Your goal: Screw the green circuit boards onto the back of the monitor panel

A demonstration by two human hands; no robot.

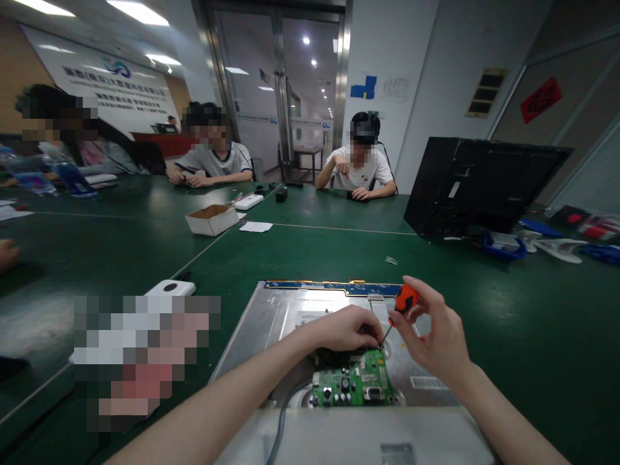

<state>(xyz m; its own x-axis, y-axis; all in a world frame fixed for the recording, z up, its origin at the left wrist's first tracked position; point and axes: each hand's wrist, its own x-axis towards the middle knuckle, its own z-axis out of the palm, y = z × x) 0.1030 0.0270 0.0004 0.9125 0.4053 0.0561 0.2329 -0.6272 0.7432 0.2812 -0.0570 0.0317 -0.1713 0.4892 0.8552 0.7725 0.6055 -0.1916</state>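
In my right hand (438, 329) is a screwdriver (405, 301) with an orange and black handle, gripped between thumb and fingers. Its thin shaft slants down to the left, the tip by the upper right corner of a green circuit board (356, 381). My left hand (351, 328) is closed beside that tip, fingers curled together over the board's top edge; whatever they pinch is hidden. Beneath both hands lies the silver metal back of a flat display panel (281, 307), with a blue board strip (310, 286) along its far edge. A grey cable (281, 420) runs off the green board.
A black monitor (477, 187) stands at the right, near a blue tray (504, 245). Farther back are an open box (212, 221) and a white paper (256, 227). A white device (172, 288) lies left of the panel. Several people sit around the green table (334, 248).
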